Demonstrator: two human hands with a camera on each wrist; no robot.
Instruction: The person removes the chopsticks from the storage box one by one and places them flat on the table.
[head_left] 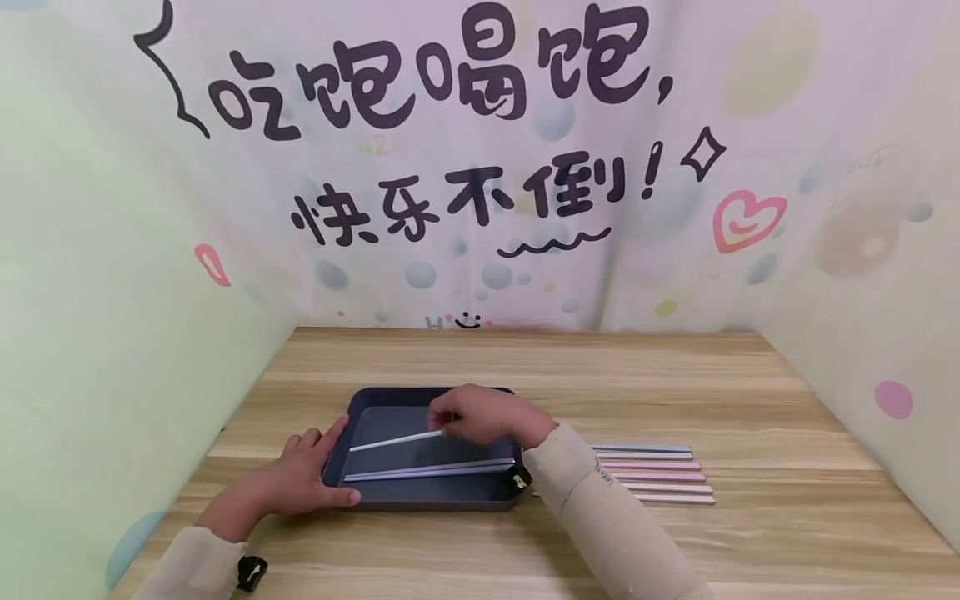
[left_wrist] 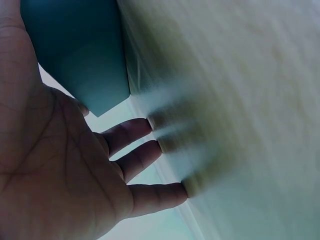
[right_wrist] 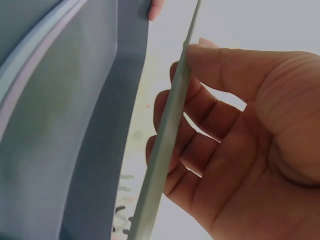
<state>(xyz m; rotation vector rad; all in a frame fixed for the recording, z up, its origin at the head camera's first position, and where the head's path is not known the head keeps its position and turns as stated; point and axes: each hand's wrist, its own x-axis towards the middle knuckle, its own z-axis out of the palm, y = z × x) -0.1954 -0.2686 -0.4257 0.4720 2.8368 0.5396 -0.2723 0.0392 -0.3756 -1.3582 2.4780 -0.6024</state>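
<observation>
A dark blue-grey rectangular tray stands on the table. My left hand rests at its left end, thumb by the near corner and a finger along the side. In the left wrist view the other fingertips touch the tabletop, fingers spread. Over the tray, my right hand pinches a pale green chopstick between thumb and fingers; in the head view its thin length points left across the tray. Two chopsticks, pale blue and pinkish, lie side by side lengthwise in the tray's near half.
Right of the tray, several pastel chopsticks lie in a row on the wooden table, partly covered by the right sleeve. A printed cloth with lettering hangs behind the table, and pale walls stand at both sides.
</observation>
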